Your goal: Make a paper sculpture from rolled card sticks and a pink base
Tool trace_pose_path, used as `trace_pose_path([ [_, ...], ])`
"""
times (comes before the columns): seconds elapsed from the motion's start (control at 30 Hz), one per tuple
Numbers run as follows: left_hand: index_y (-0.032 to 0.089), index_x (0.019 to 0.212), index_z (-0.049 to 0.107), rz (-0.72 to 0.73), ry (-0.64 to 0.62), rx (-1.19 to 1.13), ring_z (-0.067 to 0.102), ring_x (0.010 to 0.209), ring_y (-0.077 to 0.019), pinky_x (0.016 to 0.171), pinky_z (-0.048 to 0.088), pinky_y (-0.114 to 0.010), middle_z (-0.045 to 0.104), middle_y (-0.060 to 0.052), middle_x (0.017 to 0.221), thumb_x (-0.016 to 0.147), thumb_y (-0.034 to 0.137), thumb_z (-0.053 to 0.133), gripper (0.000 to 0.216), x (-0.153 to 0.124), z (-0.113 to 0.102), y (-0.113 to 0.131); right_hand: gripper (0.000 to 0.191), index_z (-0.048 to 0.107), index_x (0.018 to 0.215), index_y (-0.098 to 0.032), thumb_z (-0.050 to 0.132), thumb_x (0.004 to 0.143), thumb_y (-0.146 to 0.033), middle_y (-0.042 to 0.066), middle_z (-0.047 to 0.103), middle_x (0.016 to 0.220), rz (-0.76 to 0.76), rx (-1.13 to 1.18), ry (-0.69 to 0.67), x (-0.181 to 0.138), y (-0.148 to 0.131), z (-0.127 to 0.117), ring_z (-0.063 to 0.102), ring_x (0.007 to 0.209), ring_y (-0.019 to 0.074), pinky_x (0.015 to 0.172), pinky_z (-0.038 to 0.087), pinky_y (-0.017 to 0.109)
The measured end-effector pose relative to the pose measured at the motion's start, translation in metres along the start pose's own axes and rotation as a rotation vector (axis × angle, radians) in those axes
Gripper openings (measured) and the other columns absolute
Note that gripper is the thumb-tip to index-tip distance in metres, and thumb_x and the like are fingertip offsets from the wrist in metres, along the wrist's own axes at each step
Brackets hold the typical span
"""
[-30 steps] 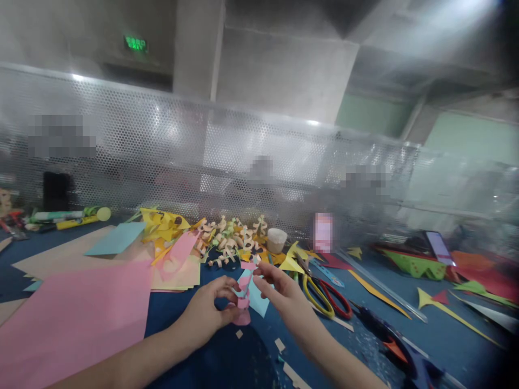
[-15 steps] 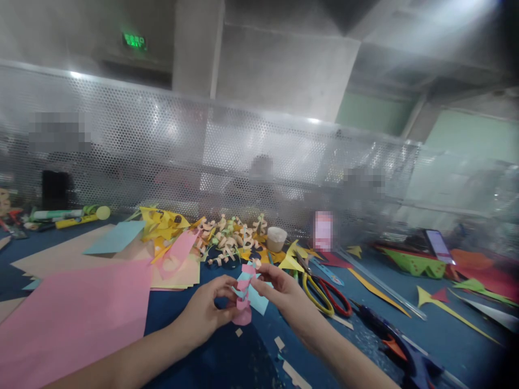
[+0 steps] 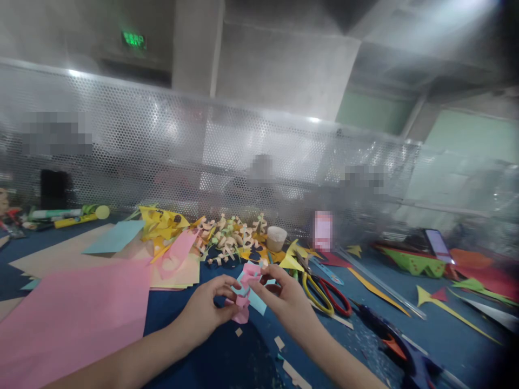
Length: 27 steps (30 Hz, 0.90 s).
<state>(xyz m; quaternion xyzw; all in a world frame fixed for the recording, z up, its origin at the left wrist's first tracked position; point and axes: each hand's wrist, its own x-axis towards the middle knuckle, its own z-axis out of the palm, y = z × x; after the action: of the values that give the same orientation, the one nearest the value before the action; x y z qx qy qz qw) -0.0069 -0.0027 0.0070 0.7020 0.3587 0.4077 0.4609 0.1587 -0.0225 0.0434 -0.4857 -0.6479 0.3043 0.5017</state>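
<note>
Between my two hands is a small folded craft of pink and light blue paper strips, held above the blue table. My left hand pinches its lower left side between thumb and fingertips. My right hand has thumb and forefinger closed on its upper right end. Right behind the craft lies a light blue paper piece, partly covered by it. To the right of my right hand are scissors with yellow and red handles. Small paper scraps lie in front of my hands.
Large pink paper and beige sheets spread on the left. Curled paper strips and a white cup stand at the back. A glue gun lies front right, a clear ruler-like strip beyond. A perforated screen closes the far side.
The upper part of the paper craft has bent open and tilted to the right, along with my right fingertips. My left hand stays nearly where it was.
</note>
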Motion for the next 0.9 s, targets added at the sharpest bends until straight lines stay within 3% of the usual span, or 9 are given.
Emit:
trace_pose_path([
  [0.27,0.019,0.091,0.054,-0.003,0.045,0.019,0.060,0.076,-0.0166,0.068,0.044,-0.025,0.062,0.001,0.074,0.064,0.014,0.058,0.027,-0.0006,-0.0005,0.0029,0.040,0.047,0.097,-0.018,0.062,0.066,-0.039,0.006,0.054,0.088,0.014,0.009,0.000,0.0015,0.0018,0.0015,0.050,0.071,0.0165,0.058,0.043,0.027],
  [0.47,0.019,0.089,0.054,-0.032,0.089,0.011,0.059,0.073,-0.0163,0.066,0.044,-0.025,0.059,0.002,0.069,0.064,0.016,0.059,0.026,-0.0002,0.0008,0.0072,0.024,0.055,0.070,-0.017,0.059,0.068,-0.040,-0.001,0.048,0.063,0.042,-0.024,-0.064,0.0035,0.0044,-0.0024,0.042,0.059,0.0130,0.053,0.035,0.024],
  [0.6,0.019,0.091,0.054,-0.023,0.046,-0.016,0.061,0.074,-0.0166,0.070,0.045,-0.027,0.061,0.003,0.069,0.062,0.014,0.060,0.030,0.0001,0.0005,0.0053,0.027,0.063,0.071,-0.016,0.063,0.063,-0.042,-0.002,0.049,0.058,0.095,0.033,-0.064,0.0023,0.0019,0.0005,0.042,0.056,0.0132,0.053,0.033,0.025],
  [0.9,0.019,0.100,0.054,-0.006,-0.036,-0.056,0.062,0.079,-0.0176,0.072,0.048,-0.029,0.064,-0.001,0.083,0.063,0.015,0.062,0.039,-0.0005,0.0007,0.0019,0.024,0.064,0.066,-0.016,0.070,0.059,-0.038,-0.004,0.052,0.056,0.187,0.288,-0.093,0.0023,0.0066,0.0041,0.040,0.054,0.0093,0.054,0.031,0.022],
])
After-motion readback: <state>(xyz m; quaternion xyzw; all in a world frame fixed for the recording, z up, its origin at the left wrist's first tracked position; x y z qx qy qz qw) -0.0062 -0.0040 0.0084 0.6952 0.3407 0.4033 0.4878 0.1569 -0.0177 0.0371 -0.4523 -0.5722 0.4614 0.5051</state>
